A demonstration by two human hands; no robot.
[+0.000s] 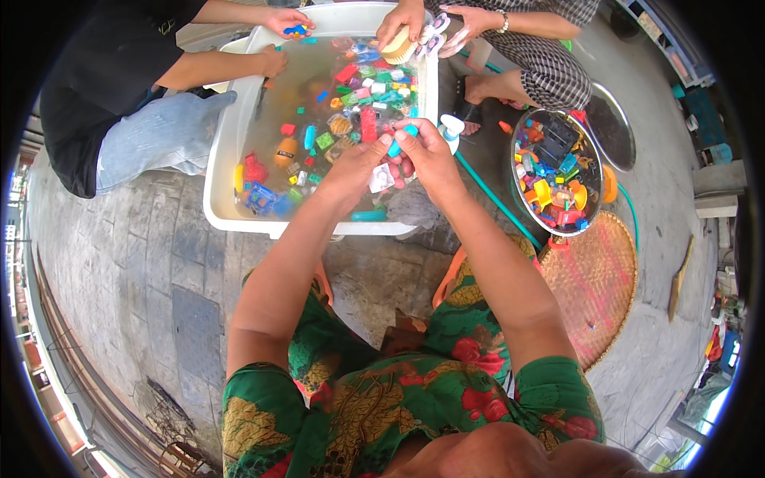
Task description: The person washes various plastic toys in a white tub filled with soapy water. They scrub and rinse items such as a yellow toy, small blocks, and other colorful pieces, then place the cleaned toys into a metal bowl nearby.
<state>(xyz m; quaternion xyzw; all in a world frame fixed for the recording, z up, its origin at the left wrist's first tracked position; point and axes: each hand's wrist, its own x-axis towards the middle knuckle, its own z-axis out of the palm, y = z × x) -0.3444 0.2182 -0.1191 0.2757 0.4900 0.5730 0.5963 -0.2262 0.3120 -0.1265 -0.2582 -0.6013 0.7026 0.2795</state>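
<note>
My left hand point(357, 162) and my right hand point(425, 150) meet above the near right part of a white plastic tub point(251, 226). Between their fingertips they hold a small turquoise plastic piece point(401, 141). A white toy piece point(381, 178) shows just below the fingers, by my left hand; whether it is held I cannot tell. Murky water in the tub carries many toy blocks, among them a green block point(324, 141), an orange toy bottle point(285, 152) and a red toy point(256, 168). A grey cloth point(413, 206) hangs over the tub's near right corner.
One person at the left holds blue and yellow pieces point(296, 30). Another, across the tub, holds a scrub brush point(399, 46) and a white and pink toy point(431, 37). To the right stand a metal basin point(515, 179) of toys, a woven bamboo tray point(588, 287) and a green hose point(497, 200).
</note>
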